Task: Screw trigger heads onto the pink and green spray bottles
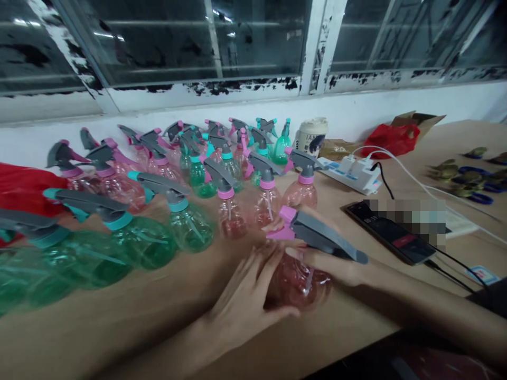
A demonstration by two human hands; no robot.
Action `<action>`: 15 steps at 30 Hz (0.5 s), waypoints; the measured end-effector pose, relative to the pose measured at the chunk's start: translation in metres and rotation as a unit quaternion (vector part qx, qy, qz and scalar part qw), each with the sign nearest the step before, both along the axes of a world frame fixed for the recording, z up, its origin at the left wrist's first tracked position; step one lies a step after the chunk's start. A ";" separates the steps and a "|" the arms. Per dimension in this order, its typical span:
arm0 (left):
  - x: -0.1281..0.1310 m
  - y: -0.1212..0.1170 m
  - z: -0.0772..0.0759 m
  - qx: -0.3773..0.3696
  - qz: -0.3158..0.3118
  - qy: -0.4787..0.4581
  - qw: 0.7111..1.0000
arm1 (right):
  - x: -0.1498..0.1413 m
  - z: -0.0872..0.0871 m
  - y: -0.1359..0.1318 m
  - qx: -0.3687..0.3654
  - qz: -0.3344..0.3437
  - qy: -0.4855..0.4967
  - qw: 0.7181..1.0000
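Note:
A pink spray bottle point(298, 285) with a grey and pink trigger head point(317, 236) stands on the wooden table point(119, 322) in front of me. My left hand point(247, 295) wraps round the bottle's left side. My right hand point(336, 264) grips the neck just under the trigger head. Behind it stand several pink spray bottles point(267, 203) and green spray bottles point(190, 221) in rows toward the wall.
A black phone point(390, 235) with a cable lies to the right. A white power strip point(354, 174), a white tub point(311, 136), a red bag point(390, 138) and a cardboard box sit near the wall. Small dark and blue parts point(467, 179) lie far right.

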State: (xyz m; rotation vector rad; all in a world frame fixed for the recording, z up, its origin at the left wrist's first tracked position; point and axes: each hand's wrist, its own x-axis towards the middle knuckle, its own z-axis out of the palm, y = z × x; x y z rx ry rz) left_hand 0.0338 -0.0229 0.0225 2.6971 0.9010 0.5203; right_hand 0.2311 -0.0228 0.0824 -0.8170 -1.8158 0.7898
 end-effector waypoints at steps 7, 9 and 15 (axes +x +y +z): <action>-0.029 0.007 -0.015 0.057 0.028 0.081 0.995 | -0.004 -0.005 0.022 -0.028 0.004 -0.038 0.999; -0.031 0.006 -0.016 0.062 0.035 0.091 0.993 | -0.006 -0.004 0.026 -0.014 0.001 -0.044 0.999; -0.031 0.007 -0.022 0.068 0.040 0.097 0.992 | -0.009 -0.010 0.033 -0.017 -0.008 -0.057 0.998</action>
